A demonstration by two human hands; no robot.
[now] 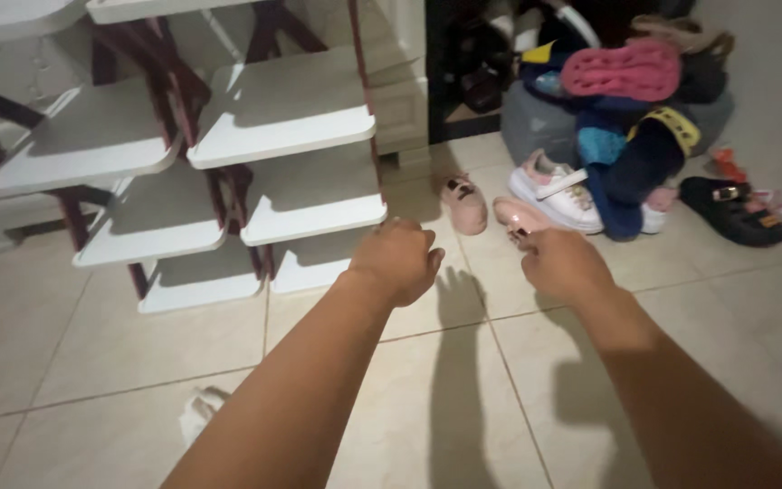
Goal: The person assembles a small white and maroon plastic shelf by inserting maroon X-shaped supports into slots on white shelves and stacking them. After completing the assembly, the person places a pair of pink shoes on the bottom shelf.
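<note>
Head view: both hands out over the floor toward a pair of small pink shoes, nothing gripped.

Left hand point(397, 261) hangs loosely curled, empty, w/ the glossy pink child's flat shoe point(465, 203) just beyond it on the beige tiled floor point(119, 362). Right hand point(561, 264), fingers half-curled & empty, is near its pale pink mate point(518, 215); can't tell if touching. White-shelved, dark-red-framed shoe rack point(282, 118) stands bare at left; the heap of mixed shoes point(631, 109) slumps against the wall, white sneaker point(558, 195) at its foot.
</note>
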